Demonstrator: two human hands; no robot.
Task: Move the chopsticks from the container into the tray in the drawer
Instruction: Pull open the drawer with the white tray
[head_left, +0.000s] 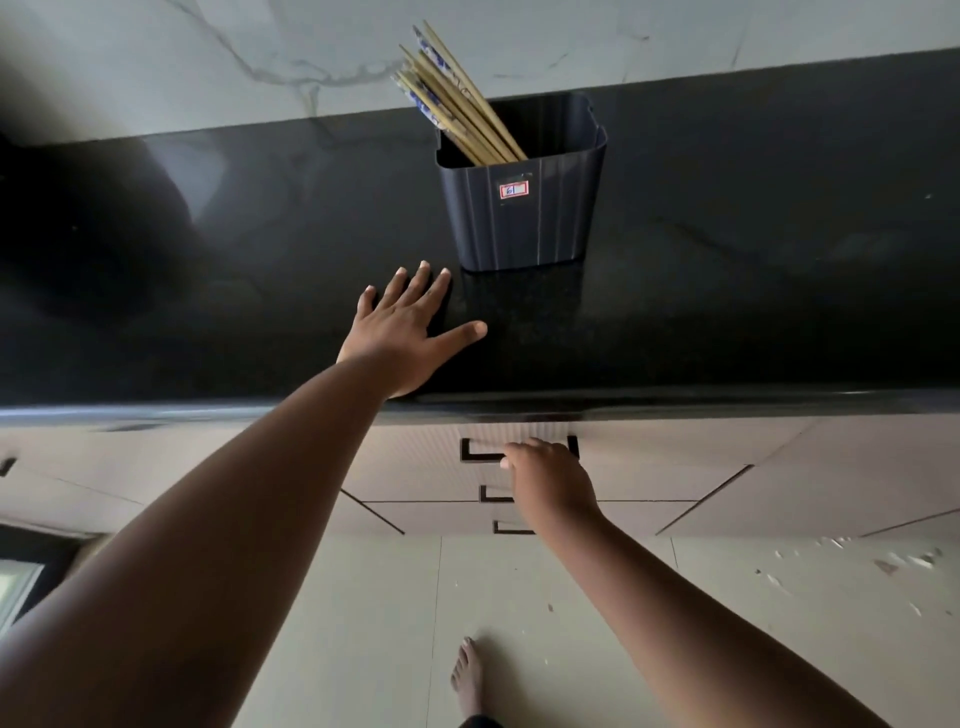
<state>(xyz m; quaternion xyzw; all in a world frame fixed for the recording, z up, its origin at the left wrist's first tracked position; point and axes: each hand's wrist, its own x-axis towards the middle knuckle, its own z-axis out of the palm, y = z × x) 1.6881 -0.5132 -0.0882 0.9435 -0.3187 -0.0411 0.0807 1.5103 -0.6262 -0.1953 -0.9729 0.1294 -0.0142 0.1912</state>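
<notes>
A dark blue ribbed container (522, 208) stands on the black countertop (727, 291), with a bundle of several wooden chopsticks (457, 98) leaning out toward the upper left. My left hand (410, 332) lies flat on the counter, fingers spread, just in front and left of the container. My right hand (545, 478) is below the counter edge, its fingers curled on the black handle (480, 453) of the top drawer (649, 457). The drawer is closed, so the tray inside is hidden.
Two more drawer handles (496, 494) sit below the top one. A white marble backsplash (208, 62) runs behind the counter. The pale tiled floor (727, 623) lies below, with a bare foot (467, 675) on it.
</notes>
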